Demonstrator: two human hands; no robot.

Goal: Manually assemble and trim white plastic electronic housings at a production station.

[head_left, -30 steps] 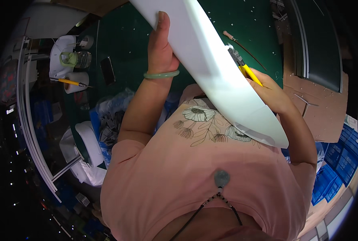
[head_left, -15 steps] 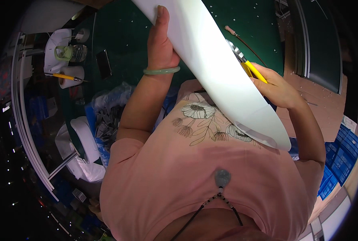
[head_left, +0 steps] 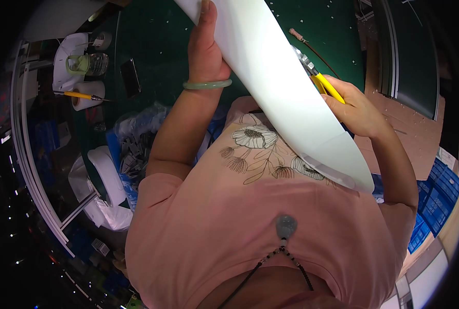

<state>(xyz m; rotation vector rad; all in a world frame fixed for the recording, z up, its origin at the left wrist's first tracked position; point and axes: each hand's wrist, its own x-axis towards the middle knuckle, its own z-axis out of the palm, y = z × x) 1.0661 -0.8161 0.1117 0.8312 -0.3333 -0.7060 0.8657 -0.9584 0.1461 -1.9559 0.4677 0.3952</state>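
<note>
A long white curved plastic panel (head_left: 276, 77) slants across the view, its rounded near end close to my shirt. My left hand (head_left: 207, 49) grips its left edge near the top, thumb lying on the surface and the other fingers hidden behind. On the panel's right side, my right hand (head_left: 355, 105) is closed round yellow-handled cutting pliers (head_left: 330, 88). The pliers' metal jaws sit against the panel's right edge; the panel partly hides them, so what lies between them cannot be seen.
Small white scraps dot the green table (head_left: 162, 31). A brown-handled tool (head_left: 312, 46) lies beyond the pliers. At left are a phone (head_left: 131, 77), a tape roll (head_left: 87, 96), a yellow knife (head_left: 80, 95) and a bottle (head_left: 98, 64). Blue crates (head_left: 438, 193) stand at right, beside cardboard (head_left: 402, 134).
The view has shifted slightly. Both hands keep their holds, and the pliers stay at the panel's right edge, with little visible movement.
</note>
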